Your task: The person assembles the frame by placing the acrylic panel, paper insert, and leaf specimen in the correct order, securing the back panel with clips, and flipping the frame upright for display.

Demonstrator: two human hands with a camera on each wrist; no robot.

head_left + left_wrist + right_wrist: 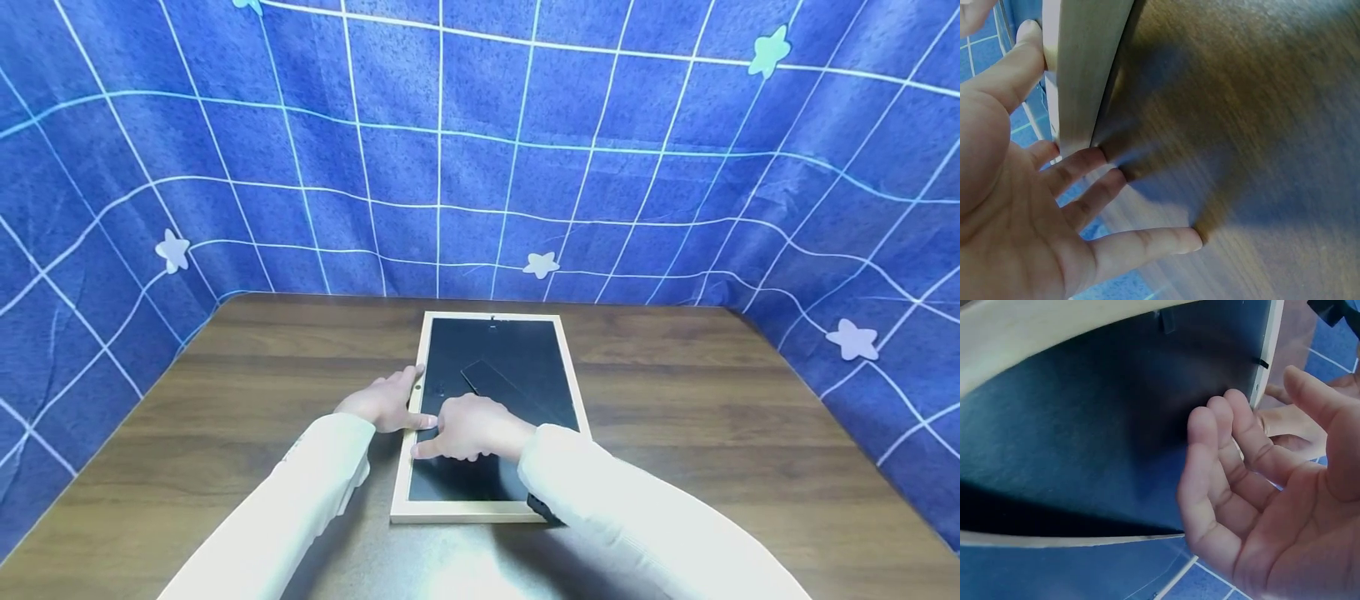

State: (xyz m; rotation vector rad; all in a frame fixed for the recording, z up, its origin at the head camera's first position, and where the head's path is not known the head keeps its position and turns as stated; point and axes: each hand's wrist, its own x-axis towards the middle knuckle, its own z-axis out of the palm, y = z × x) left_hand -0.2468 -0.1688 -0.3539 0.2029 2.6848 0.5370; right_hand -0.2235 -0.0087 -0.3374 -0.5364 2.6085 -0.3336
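Observation:
A picture frame with a pale wooden rim lies back side up on the table, its black backing board showing. The outline of a stand leg runs across the board. Small dark metal tabs line the rim's inner edge. My left hand is at the frame's left side, thumb over the rim and other fingers spread toward the tabletop, as the left wrist view shows. Over the board, my right hand has its thumb at the left rim; its other fingers bend loosely, fingertips close to the board.
The brown wood-grain table extends on both sides of the frame. Behind and around it hangs a blue curtain with white grid lines and stars. A black strap shows below the right sleeve, near the frame's front edge.

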